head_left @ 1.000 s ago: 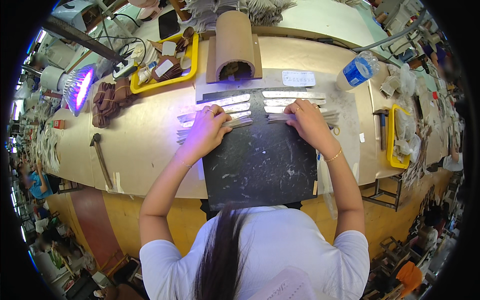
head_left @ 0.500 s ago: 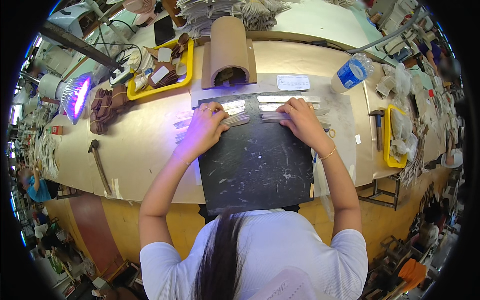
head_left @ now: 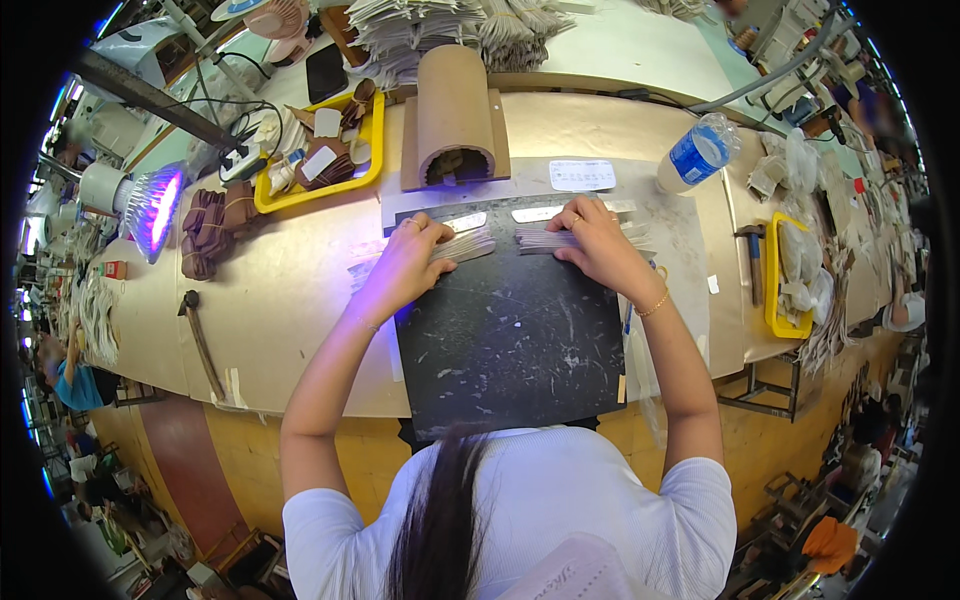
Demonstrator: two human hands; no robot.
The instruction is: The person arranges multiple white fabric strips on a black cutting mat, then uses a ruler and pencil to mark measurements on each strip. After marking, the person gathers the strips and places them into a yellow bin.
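A black scratched work board (head_left: 510, 330) lies on the beige table in front of me. Along its far edge lie two fanned bundles of thin grey strips (head_left: 545, 238). My left hand (head_left: 405, 265) presses down on the left bundle (head_left: 468, 244). My right hand (head_left: 595, 245) presses down on the right bundle, fingers curled over the strips. Just beyond them stands a brown arched cardboard tunnel (head_left: 455, 115) on a flat base.
A yellow tray (head_left: 372, 160) of brown pieces sits back left, beside a glowing purple lamp (head_left: 155, 205) and a stack of brown pieces (head_left: 212, 228). A hammer (head_left: 200, 340) lies at left. A water bottle (head_left: 697, 152) and another yellow tray (head_left: 772, 300) are at right.
Both hands slid the strip bundles a little farther along the board's far edge, closer together. The view has shifted slightly downward.
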